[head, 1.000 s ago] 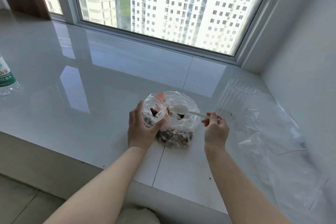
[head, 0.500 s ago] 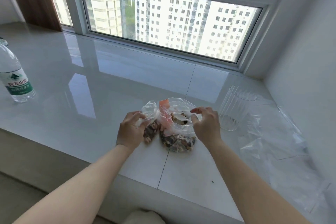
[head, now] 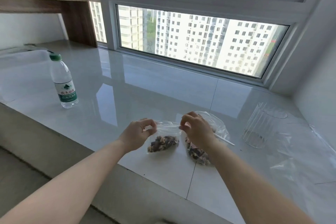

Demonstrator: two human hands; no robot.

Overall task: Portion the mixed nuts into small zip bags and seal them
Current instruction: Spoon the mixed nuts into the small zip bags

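The small zip bag sits at lower centre of the frame on the white tiled sill, held upright by its top edge. Its lower half contains a portion of mixed nuts; the upper half is clear film.

The left hand pinches the left end of the bag's top edge between thumb and curled fingers. The right hand pinches the right end of the same edge, fingers curled. The top edge runs taut between the 2 hands. Whether the zip strip is pressed closed cannot be determined.

The large supply bag lies just right of the small bag, partly hidden behind the right hand and wrist. Its nut contents show below the wrist. A white spoon handle projects from it toward the right.

A clear plastic cup stands at the right of the frame, apart from the supply bag. A spread of clear plastic bags lies flat at lower right, extending under and beyond the cup.

A water bottle with a green cap and green label stands upright at the left of the frame, well apart from the hands. A translucent container sits behind it at far left. A wooden shelf unit occupies the upper left. The window spans the upper centre, with apartment buildings beyond.
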